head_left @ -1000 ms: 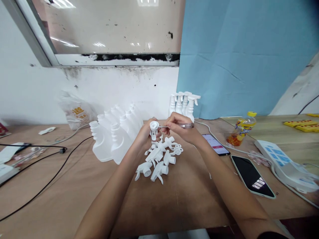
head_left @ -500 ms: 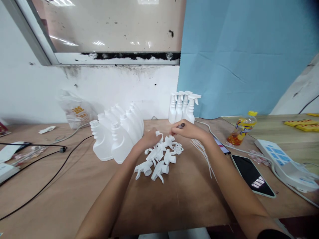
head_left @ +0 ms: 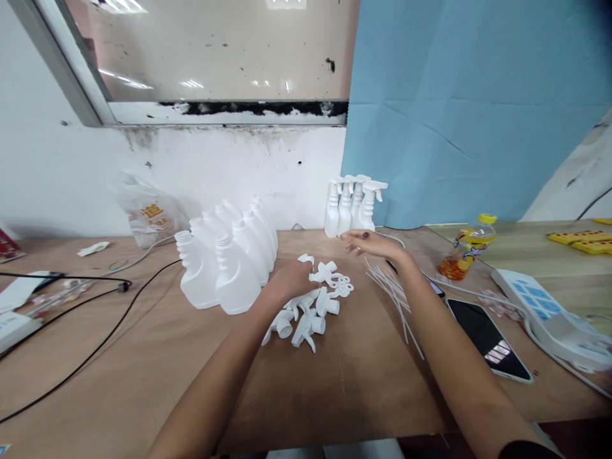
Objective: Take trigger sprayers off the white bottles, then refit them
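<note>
Spray heads (head_left: pixel 303 328) piled at 4–6 o'clock from left hand (head_left: pixel 299 280); its opening, grip hidden. Tool (head_left: pixel 366 234) held in loosely curled right hand (head_left: pixel 375 244), 2 o'clock. Rings (head_left: pixel 342 290), 3 o'clock, could be scattered by left-hand sweep.

bottles (head_left: pixel 238 284): wht
spray heads (head_left: pixel 329 303): wht
tubes (head_left: pixel 388 285): wht
table (head_left: pixel 119 389): brn
cloth (head_left: pixel 444 127): lt blue
bag (head_left: pixel 148 217): wht w/ orange print

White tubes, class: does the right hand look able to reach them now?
Probably yes: the right hand is near the white tubes with nothing visible between, though it seems to hold a dark-ended tool.
</note>
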`<control>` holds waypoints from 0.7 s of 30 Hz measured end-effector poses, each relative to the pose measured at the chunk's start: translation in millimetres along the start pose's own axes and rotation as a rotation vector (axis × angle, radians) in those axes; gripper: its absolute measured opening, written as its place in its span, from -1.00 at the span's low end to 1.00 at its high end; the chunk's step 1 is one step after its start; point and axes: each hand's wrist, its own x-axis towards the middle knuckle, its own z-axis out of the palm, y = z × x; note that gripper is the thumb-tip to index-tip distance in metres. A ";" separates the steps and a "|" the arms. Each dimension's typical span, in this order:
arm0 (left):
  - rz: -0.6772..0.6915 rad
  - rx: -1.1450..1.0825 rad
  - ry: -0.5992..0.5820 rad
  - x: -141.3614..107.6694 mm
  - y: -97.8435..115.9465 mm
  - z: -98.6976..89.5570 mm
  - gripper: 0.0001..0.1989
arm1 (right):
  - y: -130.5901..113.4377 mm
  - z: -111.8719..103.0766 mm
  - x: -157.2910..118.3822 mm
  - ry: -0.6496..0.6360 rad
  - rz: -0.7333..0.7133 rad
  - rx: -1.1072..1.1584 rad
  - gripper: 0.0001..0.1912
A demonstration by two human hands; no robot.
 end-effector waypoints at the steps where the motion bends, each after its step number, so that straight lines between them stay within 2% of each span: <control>1: 0.003 0.008 -0.002 -1.1 0.6 -0.6 -0.66 | 3.8 -4.2 5.7 0.174 -0.031 0.101 -0.63; 3: 0.007 0.017 -0.008 -3.2 1.7 -2.1 -0.67 | 9.6 -11.5 16.5 0.468 -0.082 0.357 -0.66; 4: 0.008 0.019 -0.010 -4.3 2.2 -3.0 -0.68 | 11.6 -14.6 20.9 0.561 -0.098 0.485 -0.67; 6: 0.009 0.017 -0.011 -6.4 3.1 -5.0 -0.69 | 15.0 -20.1 27.3 0.620 -0.114 0.728 -0.68; 10: 0.010 -0.010 -0.007 -10.0 2.9 -8.7 -0.67 | 22.8 -31.3 33.7 0.539 -0.181 1.153 -0.67; 12: 0.019 -0.026 0.003 -11.4 1.5 -10.7 -0.66 | 26.4 -38.6 36.9 0.520 -0.242 1.249 -0.67; 17: 0.020 -0.069 0.059 -12.9 -2.6 -15.4 -0.65 | 17.9 -51.9 36.5 0.495 -0.333 1.256 -0.69; 21: 0.052 -0.172 0.163 -10.9 -1.7 -14.9 -0.61 | -13.9 -38.5 15.3 0.369 -0.394 1.255 -0.66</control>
